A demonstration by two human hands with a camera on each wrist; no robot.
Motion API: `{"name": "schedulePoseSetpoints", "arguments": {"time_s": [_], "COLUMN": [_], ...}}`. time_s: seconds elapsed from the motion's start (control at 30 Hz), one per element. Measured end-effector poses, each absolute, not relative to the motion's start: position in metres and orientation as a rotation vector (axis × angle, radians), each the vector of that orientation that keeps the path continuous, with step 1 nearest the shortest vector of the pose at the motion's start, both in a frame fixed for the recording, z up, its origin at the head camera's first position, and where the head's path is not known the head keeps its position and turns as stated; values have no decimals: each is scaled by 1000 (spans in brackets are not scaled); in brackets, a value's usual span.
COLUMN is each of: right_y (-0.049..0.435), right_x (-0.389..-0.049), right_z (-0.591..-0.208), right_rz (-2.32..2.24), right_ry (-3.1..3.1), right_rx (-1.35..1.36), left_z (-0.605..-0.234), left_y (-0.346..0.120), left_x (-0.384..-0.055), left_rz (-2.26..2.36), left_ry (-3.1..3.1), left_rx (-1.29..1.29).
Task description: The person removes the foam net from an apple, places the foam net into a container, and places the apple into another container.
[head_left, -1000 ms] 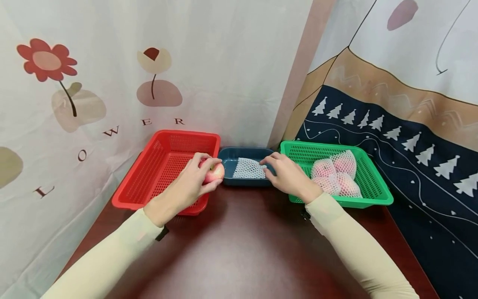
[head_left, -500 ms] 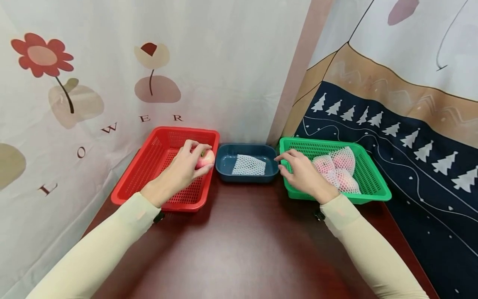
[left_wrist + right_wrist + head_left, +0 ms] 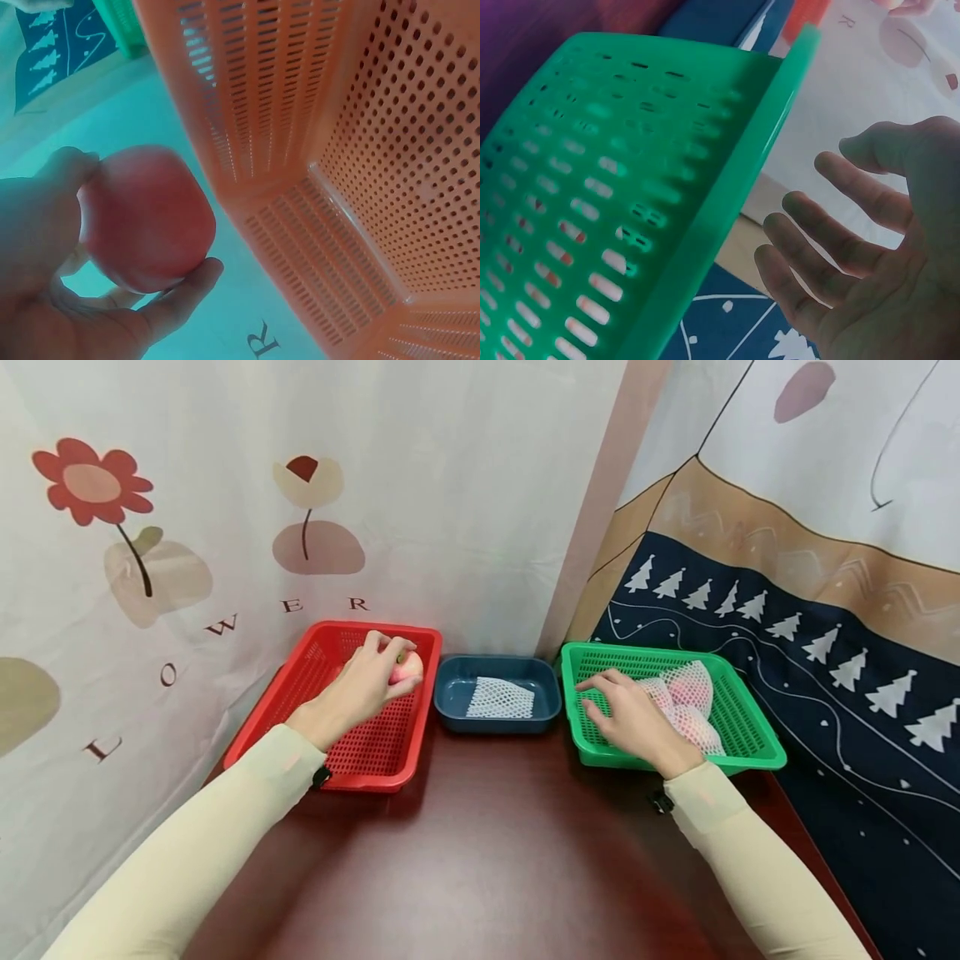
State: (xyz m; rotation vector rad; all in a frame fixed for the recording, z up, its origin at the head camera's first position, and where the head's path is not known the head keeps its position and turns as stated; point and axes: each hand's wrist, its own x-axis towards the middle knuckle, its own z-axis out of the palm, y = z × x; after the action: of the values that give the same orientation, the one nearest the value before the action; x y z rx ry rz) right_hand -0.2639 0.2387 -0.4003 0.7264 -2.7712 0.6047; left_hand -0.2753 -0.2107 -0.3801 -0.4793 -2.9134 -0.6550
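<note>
A pinkish-red apple [image 3: 407,667] is held in my left hand [image 3: 358,683], above the right part of the red basket [image 3: 330,639]. In the left wrist view the apple [image 3: 146,217] sits between thumb and fingers, close to the basket's wall [image 3: 247,97]. My right hand [image 3: 628,714] hangs over the left side of the green basket [image 3: 761,727], fingers loosely bent and holding nothing. Several fruits in white foam nets [image 3: 690,689] lie in the green basket, partly behind that hand. The right wrist view shows the bare fingers [image 3: 832,225] beside the basket's rim.
Between the baskets stands a dark blue tray [image 3: 450,702] with a flat white foam net [image 3: 500,698] in it. All three containers stand on a dark red-brown table [image 3: 480,843]. A printed curtain [image 3: 465,510] hangs right behind them.
My left hand has carried the apple leftward, from beside the blue tray to over the red basket. My right hand has left the foam net in the tray and moved right, over the green basket.
</note>
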Motion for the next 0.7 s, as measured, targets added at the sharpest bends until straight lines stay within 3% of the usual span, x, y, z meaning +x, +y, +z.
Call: {"name": "schedulePoseSetpoints", "arguments": {"time_s": [0.7], "right_y": [272], "right_x": [-265], "right_z": [-400], "right_rz": [576], "right_ry": [-2843], "right_rx": [639], "left_z": [-379], "left_y": [-219], "left_x": [-316], "left_rz": [-665], "left_ry": [-3051], "left_rx": [-438]}}
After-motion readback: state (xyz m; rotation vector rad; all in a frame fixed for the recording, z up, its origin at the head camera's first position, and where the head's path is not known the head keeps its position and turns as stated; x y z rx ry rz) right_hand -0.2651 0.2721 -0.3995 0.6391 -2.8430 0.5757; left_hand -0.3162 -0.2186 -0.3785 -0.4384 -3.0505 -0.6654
